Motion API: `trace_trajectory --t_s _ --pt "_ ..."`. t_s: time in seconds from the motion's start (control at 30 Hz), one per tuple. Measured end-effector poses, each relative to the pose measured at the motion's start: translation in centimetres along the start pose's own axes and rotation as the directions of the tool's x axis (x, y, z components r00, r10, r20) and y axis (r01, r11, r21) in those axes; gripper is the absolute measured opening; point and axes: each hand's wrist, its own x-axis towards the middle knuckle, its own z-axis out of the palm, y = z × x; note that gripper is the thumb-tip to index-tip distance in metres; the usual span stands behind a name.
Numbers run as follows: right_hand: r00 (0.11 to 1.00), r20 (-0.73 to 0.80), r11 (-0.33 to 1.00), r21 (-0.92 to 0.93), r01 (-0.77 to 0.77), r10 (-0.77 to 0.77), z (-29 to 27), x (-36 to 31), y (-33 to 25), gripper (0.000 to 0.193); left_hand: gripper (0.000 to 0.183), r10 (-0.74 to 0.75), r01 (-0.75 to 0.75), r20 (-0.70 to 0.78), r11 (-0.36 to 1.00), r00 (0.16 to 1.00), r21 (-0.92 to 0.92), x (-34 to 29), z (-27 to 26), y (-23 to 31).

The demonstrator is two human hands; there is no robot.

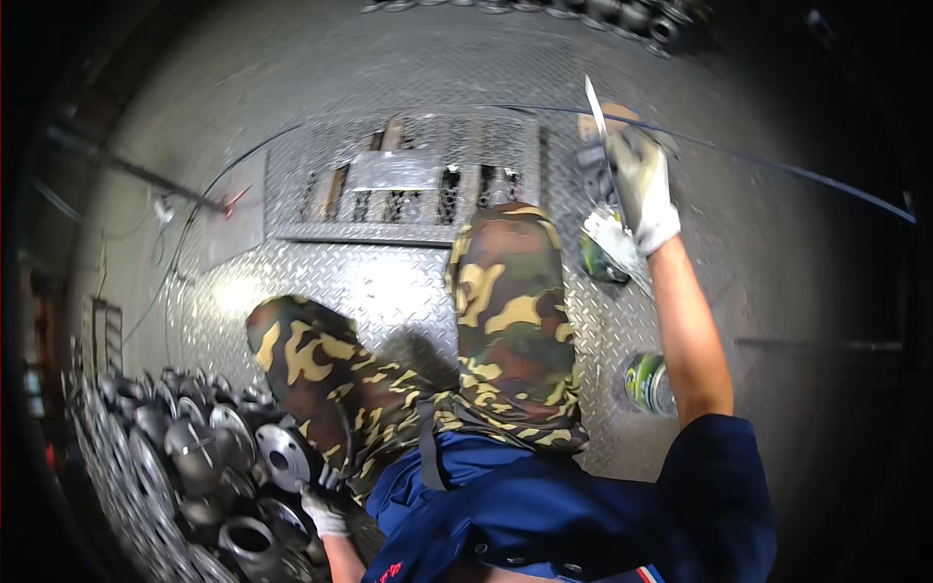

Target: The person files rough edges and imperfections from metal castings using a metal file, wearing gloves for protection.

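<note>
My right hand (641, 194), in a pale work glove, is stretched forward and closed around a long, thin, flat metal strip (595, 102). The strip's bright narrow tip points away from me; motion blur hides its exact kind. Beneath that hand are a dark bundle (593, 170) and a green container with crumpled white material (607, 238). My left hand (326, 505), also gloved, is low beside my thigh, its fingers bent at the edge of a grey flanged metal fitting (284, 457). Part of its grip is hidden.
Many flanged metal fittings (194, 452) are heaped at the lower left. A metal grate with slots (403, 228) lies ahead on the tread-plate floor (340, 277). A dark cable (777, 167) crosses the far side. Near my right elbow stands a green-labelled container (646, 382). More fittings (632, 17) line the far edge.
</note>
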Motion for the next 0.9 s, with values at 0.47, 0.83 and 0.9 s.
trace_trajectory --t_s 0.47,0.83,0.9 --pt "0.779 -0.033 0.778 0.074 -0.623 0.627 -4.1 -8.9 17.3 0.028 0.081 0.144 -0.151 0.047 0.917 0.988 0.368 -1.1 -1.7 0.5" --pt "0.672 -0.047 0.661 0.243 -0.71 0.739 -2.8 -10.9 23.6 0.026 0.068 0.111 -0.172 0.16 0.878 0.981 0.447 -0.6 -1.6 1.4" --pt "0.675 -0.044 0.663 0.241 -0.709 0.737 -2.7 -10.9 24.0 0.025 0.066 0.106 -0.177 0.179 0.874 0.978 0.452 -1.2 -1.5 1.4"
